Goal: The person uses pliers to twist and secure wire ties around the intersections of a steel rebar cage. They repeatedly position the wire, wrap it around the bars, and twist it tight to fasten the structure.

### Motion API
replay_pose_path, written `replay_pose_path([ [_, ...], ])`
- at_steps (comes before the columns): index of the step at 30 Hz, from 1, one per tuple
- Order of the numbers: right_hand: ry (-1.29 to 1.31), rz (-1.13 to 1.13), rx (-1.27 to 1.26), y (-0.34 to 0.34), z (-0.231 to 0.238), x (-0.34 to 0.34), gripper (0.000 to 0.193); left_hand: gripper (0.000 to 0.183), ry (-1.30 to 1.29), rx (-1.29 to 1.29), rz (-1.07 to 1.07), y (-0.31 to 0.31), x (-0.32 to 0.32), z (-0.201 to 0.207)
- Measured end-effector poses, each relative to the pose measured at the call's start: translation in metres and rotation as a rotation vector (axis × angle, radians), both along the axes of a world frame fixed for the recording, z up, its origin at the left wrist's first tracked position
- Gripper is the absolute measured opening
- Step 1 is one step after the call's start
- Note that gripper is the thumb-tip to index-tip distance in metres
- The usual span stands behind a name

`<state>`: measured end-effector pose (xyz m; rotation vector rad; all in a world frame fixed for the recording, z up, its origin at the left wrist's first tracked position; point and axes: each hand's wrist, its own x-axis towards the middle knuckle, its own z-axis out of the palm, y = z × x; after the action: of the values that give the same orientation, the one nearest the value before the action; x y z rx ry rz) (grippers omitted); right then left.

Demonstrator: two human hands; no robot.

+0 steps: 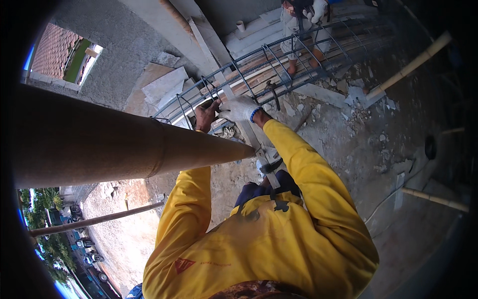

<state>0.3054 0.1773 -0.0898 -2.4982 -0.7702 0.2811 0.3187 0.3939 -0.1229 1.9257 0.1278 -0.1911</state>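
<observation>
A long rebar cage [242, 78] of dark bars and square stirrups runs from the middle left to the upper right. At its near end my bare left hand [205, 117] has its fingers closed beside a stirrup. My right hand [239, 108], in a white glove with a blue cuff edge, meets the left fingertips with its own fingers bent together. Whatever lies between the fingers is too small to make out. A dark metal tool [272, 89] hangs on the cage bars just right of the glove; its kind is unclear.
A thick bamboo pole [164, 148] crosses close on the left, partly blocking the view. Another person [304, 30] stands behind the cage. Broken boards [164, 85] and rubble [356, 99] lie around. Thinner bamboo poles [411, 65] lean at right; another pole [99, 219] slants at lower left.
</observation>
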Motion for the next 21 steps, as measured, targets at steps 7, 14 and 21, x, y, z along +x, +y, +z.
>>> replay_pose_path([
  [7,-0.037,-0.020,0.040,0.001,-0.005,0.003,0.042,0.034,0.021,-0.036,0.031,0.000,0.000,-0.006],
  [14,0.152,-0.081,0.015,0.007,-0.013,0.010,0.051,0.056,-0.293,0.175,0.109,0.036,0.020,-0.059],
  [21,-0.104,0.032,0.205,0.004,-0.073,0.014,0.038,0.043,-0.318,-0.108,0.112,0.093,-0.128,-0.012],
])
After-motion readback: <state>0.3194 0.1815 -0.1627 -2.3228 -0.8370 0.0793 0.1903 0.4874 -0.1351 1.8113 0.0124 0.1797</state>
